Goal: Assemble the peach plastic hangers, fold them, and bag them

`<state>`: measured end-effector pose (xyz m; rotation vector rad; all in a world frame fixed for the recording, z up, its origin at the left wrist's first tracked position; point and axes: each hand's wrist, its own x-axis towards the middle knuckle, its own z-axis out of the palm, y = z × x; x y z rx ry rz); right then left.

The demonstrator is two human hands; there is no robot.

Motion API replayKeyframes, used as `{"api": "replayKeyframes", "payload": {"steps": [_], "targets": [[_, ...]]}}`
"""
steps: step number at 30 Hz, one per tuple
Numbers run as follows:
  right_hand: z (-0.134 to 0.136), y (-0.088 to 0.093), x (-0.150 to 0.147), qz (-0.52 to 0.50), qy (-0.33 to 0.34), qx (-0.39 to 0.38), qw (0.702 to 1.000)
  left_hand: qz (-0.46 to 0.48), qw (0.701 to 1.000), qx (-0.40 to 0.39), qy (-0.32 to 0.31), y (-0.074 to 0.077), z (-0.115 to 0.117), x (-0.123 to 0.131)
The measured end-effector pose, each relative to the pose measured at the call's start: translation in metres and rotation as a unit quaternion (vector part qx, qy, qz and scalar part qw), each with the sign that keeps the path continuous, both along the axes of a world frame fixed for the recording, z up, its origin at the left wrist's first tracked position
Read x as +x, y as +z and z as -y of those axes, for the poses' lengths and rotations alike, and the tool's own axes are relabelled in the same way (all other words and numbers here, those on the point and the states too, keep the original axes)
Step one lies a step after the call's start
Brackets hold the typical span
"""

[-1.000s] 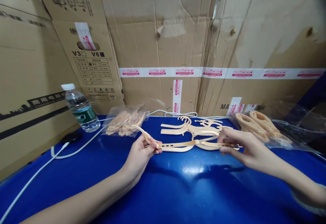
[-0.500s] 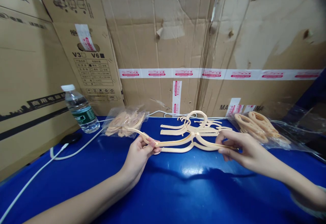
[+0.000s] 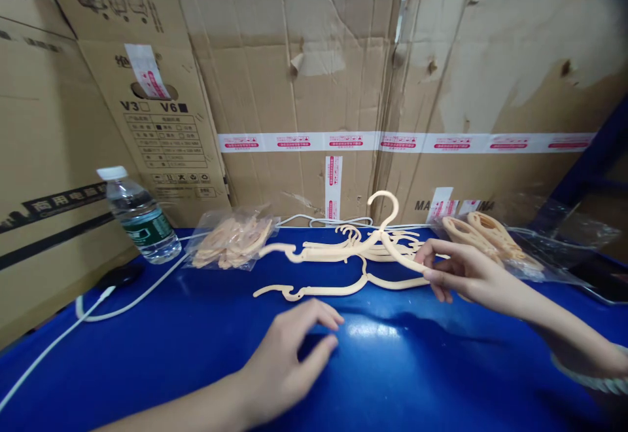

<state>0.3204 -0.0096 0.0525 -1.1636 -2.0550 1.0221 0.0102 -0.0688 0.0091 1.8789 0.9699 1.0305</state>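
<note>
My right hand (image 3: 454,270) pinches the right arm of a cream plastic clothes hanger (image 3: 338,249), raised off the table with its hook upward. Its left arm ends in a notched, curved extension. Below it, a second cream hanger (image 3: 338,288) lies on the blue table, its right end hidden by my right hand. My left hand (image 3: 299,347) hovers nearer to me, holding nothing, with thumb and fingers apart. Behind the raised hanger are several more cream hangers (image 3: 350,232), partly covered by it.
Clear plastic bags of cream hangers lie at left (image 3: 230,239) and right (image 3: 495,239). A water bottle (image 3: 142,216) stands at the left beside a black round device (image 3: 120,276) with a white cable (image 3: 44,366). Cardboard boxes (image 3: 294,91) wall off the back of the blue table (image 3: 392,379).
My left hand has let go of the hanger's left arm and drawn back toward me. The hanger in my right hand has tilted up, so its hook stands higher.
</note>
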Motion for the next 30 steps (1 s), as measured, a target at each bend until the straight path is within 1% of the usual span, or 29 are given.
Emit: {"api": "replayKeyframes", "payload": {"steps": [1,3,5,6,8,11,14,17,20,24,27,30], "targets": [[0.000,-0.001,0.000,0.010,0.009,-0.012,1.000,-0.059,0.995,0.074,-0.044,-0.001,0.004,0.000],[0.000,-0.003,0.000,0.023,0.025,-0.039,0.999,-0.159,0.965,0.176,-0.115,-0.003,0.009,0.000],[0.001,-0.006,-0.002,0.046,0.037,-0.058,0.997,-0.233,0.937,0.221,-0.141,-0.004,0.009,-0.001],[0.001,-0.007,-0.003,0.069,0.041,-0.052,0.995,-0.261,0.928,0.228,-0.139,-0.005,0.009,-0.002],[0.001,-0.008,-0.005,0.136,0.047,-0.007,0.990,-0.302,0.917,0.226,-0.129,-0.005,0.006,-0.004],[0.000,-0.008,-0.005,0.229,0.047,0.062,0.970,-0.334,0.911,0.207,-0.125,-0.006,0.003,-0.006],[-0.002,-0.011,-0.004,0.266,0.042,0.085,0.959,-0.337,0.913,0.191,-0.127,-0.008,0.002,-0.007],[-0.005,-0.016,-0.003,0.281,0.039,0.111,0.952,-0.324,0.922,0.175,-0.117,-0.008,0.002,-0.007],[-0.010,-0.020,-0.003,0.299,0.026,0.122,0.946,-0.319,0.928,0.160,-0.103,-0.007,0.002,-0.008],[-0.014,-0.024,0.000,0.319,-0.012,0.143,0.937,-0.341,0.923,0.156,-0.092,-0.007,0.002,-0.009],[-0.016,-0.026,0.003,0.332,-0.024,0.148,0.931,-0.368,0.911,0.168,-0.082,-0.008,0.001,-0.009],[-0.018,-0.026,0.006,0.356,-0.034,0.127,0.925,-0.408,0.891,0.186,-0.074,-0.009,0.000,-0.010]]}}
